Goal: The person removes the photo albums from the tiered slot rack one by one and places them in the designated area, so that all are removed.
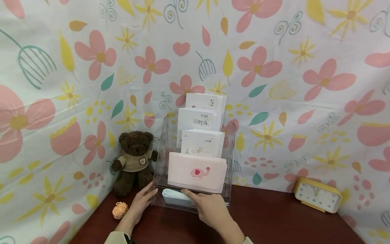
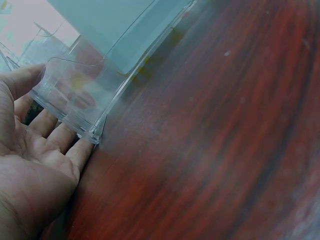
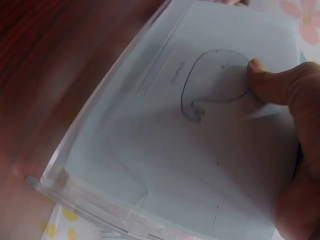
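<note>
A clear stepped display rack [image 1: 232, 159] stands on the table, with booklets in its tiers. At the rack's lower left side, my left hand [image 1: 142, 200] holds the corner; the left wrist view shows the thumb at the panel's edge and the other fingers along its outer side. In the lowest tier sits a light blue booklet [image 1: 176, 200], bearing a whale line drawing in the right wrist view. My right hand [image 1: 211, 210] pinches this booklet [image 3: 150, 135], thumb on its front, index finger at its top edge. The remaining fingers are hidden.
Behind the blue booklet stand a pink elephant booklet [image 1: 182, 169] and several white booklets [image 1: 199, 123]. A brown teddy bear [image 1: 135, 159] and a small orange ball-shaped thing [image 1: 120, 210] are at left. A yellow alarm clock [image 1: 318, 196] stands right. Flowered cloth [image 1: 274, 112] hangs behind.
</note>
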The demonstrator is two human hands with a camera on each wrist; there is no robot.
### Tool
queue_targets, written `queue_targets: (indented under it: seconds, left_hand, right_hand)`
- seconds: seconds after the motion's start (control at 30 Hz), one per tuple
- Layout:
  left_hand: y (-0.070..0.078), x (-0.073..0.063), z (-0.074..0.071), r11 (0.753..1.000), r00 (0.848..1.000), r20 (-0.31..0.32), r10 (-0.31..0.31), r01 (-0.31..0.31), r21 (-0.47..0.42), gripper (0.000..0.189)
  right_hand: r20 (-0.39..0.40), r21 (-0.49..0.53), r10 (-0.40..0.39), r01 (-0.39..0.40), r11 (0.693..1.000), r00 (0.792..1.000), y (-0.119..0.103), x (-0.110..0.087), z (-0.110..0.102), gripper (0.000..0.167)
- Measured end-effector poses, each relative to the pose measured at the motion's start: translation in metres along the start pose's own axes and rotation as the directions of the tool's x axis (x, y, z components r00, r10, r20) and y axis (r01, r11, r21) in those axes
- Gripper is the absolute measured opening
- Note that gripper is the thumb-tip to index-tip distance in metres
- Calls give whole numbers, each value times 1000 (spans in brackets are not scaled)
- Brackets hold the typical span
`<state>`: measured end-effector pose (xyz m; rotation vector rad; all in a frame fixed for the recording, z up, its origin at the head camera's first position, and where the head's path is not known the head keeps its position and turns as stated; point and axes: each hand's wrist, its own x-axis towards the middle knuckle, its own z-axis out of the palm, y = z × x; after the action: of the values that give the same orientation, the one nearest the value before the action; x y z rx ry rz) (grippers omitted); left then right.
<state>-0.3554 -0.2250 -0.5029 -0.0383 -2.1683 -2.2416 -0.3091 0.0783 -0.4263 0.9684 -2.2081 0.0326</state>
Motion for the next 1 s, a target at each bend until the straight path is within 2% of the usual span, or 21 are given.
queue_targets:
  seconds: [0.27,0.43,0.57,0.63,0.7,0.83,0.9,1.0]
  left_hand:
    - [0,1,1,999,999,6,51,-51,18,75]
    - [-2,0,1,999,1000,-1,30,-30,12,73]
    - [-2,-1,4,1000,1000,3,-9,9,6,71]
    - [-2,-2,5,1000,1000,8,-23,23,1,70]
    - [-2,-2,5,1000,1000,10,-28,28,-5,70]
    - [-1,-3,5,1000,1000,22,-7,7,-4,70]
    - [-1,-4,4,1000,1000,17,9,-9,1,72]
    - [0,-4,1,1000,1000,4,21,-21,9,73]
  right_hand:
    - [-14,-35,-13,12,999,1000,3,0,2,60]
    - [-95,-35,-22,19,999,995,9,-4,0,51]
    - [-198,46,6,3,999,980,17,-8,-14,50]
    - [-266,124,40,-7,992,963,20,-11,-24,50]
    - [-326,231,94,-18,973,941,23,-14,-36,49]
    - [-436,442,233,-18,897,869,33,-22,-64,49]
    - [-454,509,317,-49,859,833,40,-28,-79,52]
    - [-397,583,501,-210,785,769,54,-38,-101,53]
